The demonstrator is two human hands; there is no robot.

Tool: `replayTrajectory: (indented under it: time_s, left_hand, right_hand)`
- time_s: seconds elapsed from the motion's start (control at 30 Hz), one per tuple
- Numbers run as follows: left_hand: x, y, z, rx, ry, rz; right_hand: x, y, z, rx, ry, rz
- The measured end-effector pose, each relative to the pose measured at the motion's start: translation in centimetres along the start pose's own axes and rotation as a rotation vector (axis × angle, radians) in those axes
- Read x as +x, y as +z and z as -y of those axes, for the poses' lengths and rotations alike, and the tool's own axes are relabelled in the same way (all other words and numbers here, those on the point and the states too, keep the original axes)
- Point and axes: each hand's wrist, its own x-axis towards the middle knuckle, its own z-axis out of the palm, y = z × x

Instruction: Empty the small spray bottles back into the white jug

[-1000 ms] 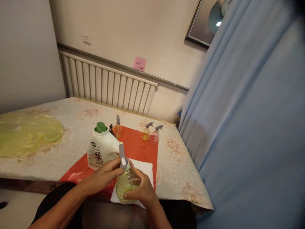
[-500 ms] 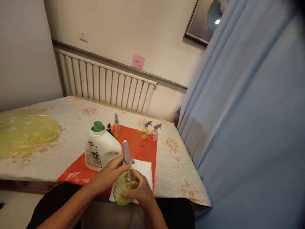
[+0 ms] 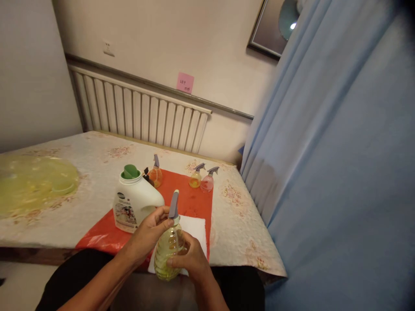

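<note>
Nearest, just in front of the white cloth (image 3: 194, 226), the right hand (image 3: 191, 261) is wrapped around the belly of the yellow spray bottle (image 3: 168, 250), held upright. The left hand (image 3: 149, 231) pinches its grey sprayer head (image 3: 174, 206) at the neck. Twisting there goes best with the body gripped firm and level. Left of the cloth stands the detergent jug (image 3: 134, 201); beyond it, three small spray bottles (image 3: 196, 178)

Pink sticky note (image 3: 185, 82) on wall: handwritten digits, too small to read. White detergent jug (image 3: 135, 203): round logo and picture label, wording illegible.
</note>
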Motion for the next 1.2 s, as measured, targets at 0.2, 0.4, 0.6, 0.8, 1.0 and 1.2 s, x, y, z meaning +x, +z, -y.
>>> replayTrajectory:
  time_s: [0.2, 0.4, 0.6, 0.8, 1.0, 1.2]
  left_hand:
    - [0.0, -0.4, 0.3, -0.054, -0.097, 0.083]
    - [0.3, 0.6, -0.3, -0.017, -0.075, 0.033]
    - [0.7, 0.1, 0.0, -0.087, -0.125, 0.077]
    - [0.7, -0.2, 0.6, -0.196, -0.174, 0.068]
    - [0.7, 0.5, 0.5, -0.176, -0.154, 0.006]
    - [1.0, -0.1, 0.4, -0.205, -0.197, 0.106]
  right_hand:
    - [0.1, -0.4, -1.2, 0.104, -0.007, 0.014]
    - [0.1, -0.5, -0.8, 0.064, -0.027, 0.019]
    - [-0.2, -0.5, -1.0, 0.116, 0.028, -0.008]
    - [-0.1, -0.5, -1.2, 0.154, 0.035, -0.011]
    - [0.0, -0.7, -1.1, 0.096, 0.016, -0.015]
    - [-0.4, -0.5, -1.4, 0.171, 0.04, 0.004]
